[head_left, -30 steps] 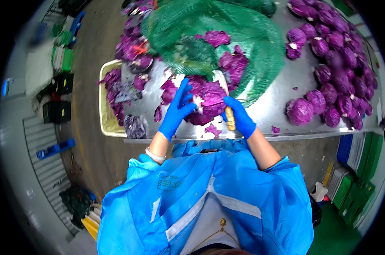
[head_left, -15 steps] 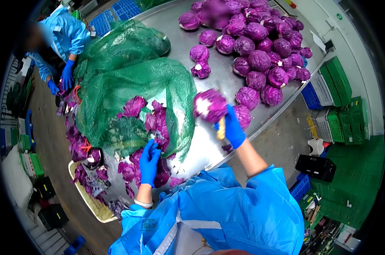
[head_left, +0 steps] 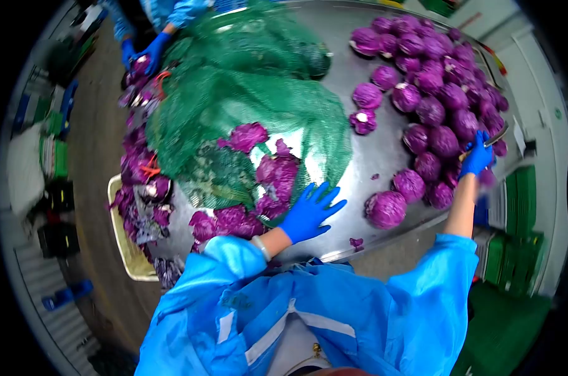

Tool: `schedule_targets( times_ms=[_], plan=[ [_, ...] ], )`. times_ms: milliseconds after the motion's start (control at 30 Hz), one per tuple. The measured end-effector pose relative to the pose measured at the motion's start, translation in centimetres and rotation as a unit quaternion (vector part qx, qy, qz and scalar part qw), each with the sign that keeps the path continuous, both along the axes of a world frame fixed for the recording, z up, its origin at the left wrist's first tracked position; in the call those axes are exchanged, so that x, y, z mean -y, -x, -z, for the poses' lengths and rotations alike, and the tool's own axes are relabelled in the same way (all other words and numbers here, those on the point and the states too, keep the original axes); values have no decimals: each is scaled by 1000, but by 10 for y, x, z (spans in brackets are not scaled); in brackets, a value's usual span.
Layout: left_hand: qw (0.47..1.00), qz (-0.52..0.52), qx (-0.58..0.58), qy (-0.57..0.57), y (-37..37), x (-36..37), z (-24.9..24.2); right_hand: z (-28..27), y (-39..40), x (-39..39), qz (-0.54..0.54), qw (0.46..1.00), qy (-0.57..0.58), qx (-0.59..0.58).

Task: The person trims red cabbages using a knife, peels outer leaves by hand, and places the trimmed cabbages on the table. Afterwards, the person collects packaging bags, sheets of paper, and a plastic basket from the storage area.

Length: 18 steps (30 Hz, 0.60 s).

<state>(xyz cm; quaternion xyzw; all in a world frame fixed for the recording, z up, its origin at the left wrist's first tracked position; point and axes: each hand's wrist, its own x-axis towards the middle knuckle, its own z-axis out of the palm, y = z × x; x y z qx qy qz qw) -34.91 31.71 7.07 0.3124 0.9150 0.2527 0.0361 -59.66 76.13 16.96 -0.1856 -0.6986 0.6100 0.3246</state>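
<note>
My left hand (head_left: 310,213), in a blue glove, is spread open over the metal table (head_left: 353,160), just right of loose purple leaves (head_left: 278,177) and the green mesh bag (head_left: 259,94). At the right, my right hand (head_left: 477,156) is closed around a knife, whose blade (head_left: 498,135) points up and right, by the edge of the cabbage pile (head_left: 444,141). A purple cabbage (head_left: 385,210) sits apart near the front of the table, between my hands.
A co-worker's gloved hands (head_left: 147,55) hold a cabbage at the upper left. Leaf scraps hang over a cream bin (head_left: 126,241) at the left. Green crates (head_left: 521,200) stand beyond the table's right edge.
My right hand has moved right to the pile and no longer holds the cabbage. My left hand has moved right and spread its fingers. The view has shifted.
</note>
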Motion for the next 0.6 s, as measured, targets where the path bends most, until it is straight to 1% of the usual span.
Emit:
schedule_targets(
  times_ms=[33,67,100,133,167,200,233,267,300,333,367,433,467,500,567,600],
  plan=[
    [999,5,-4,34,2,-1,12,-5,-4,32,-53,998,-30,-2],
    [996,-15,0,83,2,1,29,-1,-10,75,-139,990,-21,29],
    [996,-38,8,78,-2,11,47,3,-15,108,-224,973,-14,60],
    [995,-62,16,74,-9,24,65,35,-10,116,-297,946,-46,118],
    [993,-89,24,69,-17,34,75,81,-5,127,-370,909,-79,173],
    [993,-95,28,63,-27,44,78,118,-3,155,-391,885,-217,128],
    [993,-97,21,71,-39,55,82,149,-4,188,-404,844,-345,72],
    [992,-96,13,81,-53,64,84,168,-10,223,-449,841,-294,67],
    [992,-91,3,92,-65,73,85,182,-19,262,-469,847,-233,88],
    [991,-100,12,94,-79,84,81,195,-28,302,-483,852,-172,108],
    [989,-113,27,97,-94,95,77,206,-42,341,-472,862,-100,157],
    [985,-128,56,99,-124,120,71,223,-71,419,-474,847,-180,159],
    [983,-139,57,105,-141,133,74,236,-89,457,-467,847,-248,47],
    [979,-154,59,119,-157,147,76,244,-108,493,-452,833,-311,-67],
    [971,-178,64,145,-193,172,75,234,-151,549,-508,828,-235,-27],
    [965,-188,67,170,-211,186,73,227,-171,567,-547,801,-243,-2]
  ],
)
